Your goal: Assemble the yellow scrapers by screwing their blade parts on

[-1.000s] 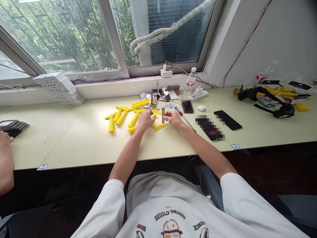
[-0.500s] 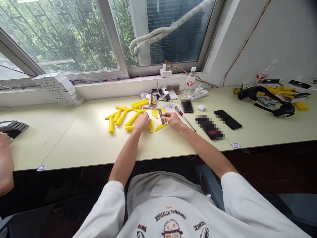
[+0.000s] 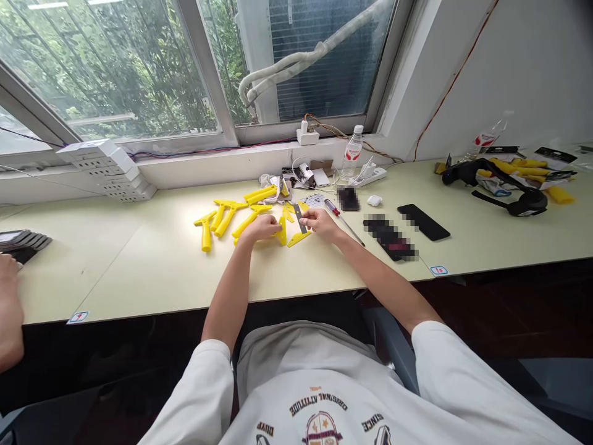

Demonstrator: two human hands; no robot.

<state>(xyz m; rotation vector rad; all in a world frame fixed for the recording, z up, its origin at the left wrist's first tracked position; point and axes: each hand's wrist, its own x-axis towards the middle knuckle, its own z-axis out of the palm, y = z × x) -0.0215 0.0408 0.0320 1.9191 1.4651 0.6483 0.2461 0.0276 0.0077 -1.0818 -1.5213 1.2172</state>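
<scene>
My left hand [image 3: 260, 230] is closed around a yellow T-shaped scraper handle [image 3: 282, 231], whose wide head sticks out to the right of the fingers. In my right hand [image 3: 319, 221] a flat grey metal blade [image 3: 299, 217] with holes is pinched, its long side tilted close to the scraper head. A loose yellow blade cover [image 3: 299, 239] lies on the table just below the blade. Several more yellow scraper handles [image 3: 228, 219] lie left of and behind my left hand. Small yellow pieces [image 3: 288, 213] rest behind the blade.
A screwdriver [image 3: 343, 221] lies right of my right hand, near blurred dark phones [image 3: 389, 238] and a black phone [image 3: 424, 222]. A water bottle [image 3: 352, 154] and power strip [image 3: 369, 175] stand at the back. White boxes [image 3: 111, 167] are stacked left. Another person's hand [image 3: 9, 303] shows at the left edge.
My left hand has shifted slightly left and its fingers now lie along the scraper handle, leaving the head more exposed. The right hand still holds the blade. The view has shifted slightly.
</scene>
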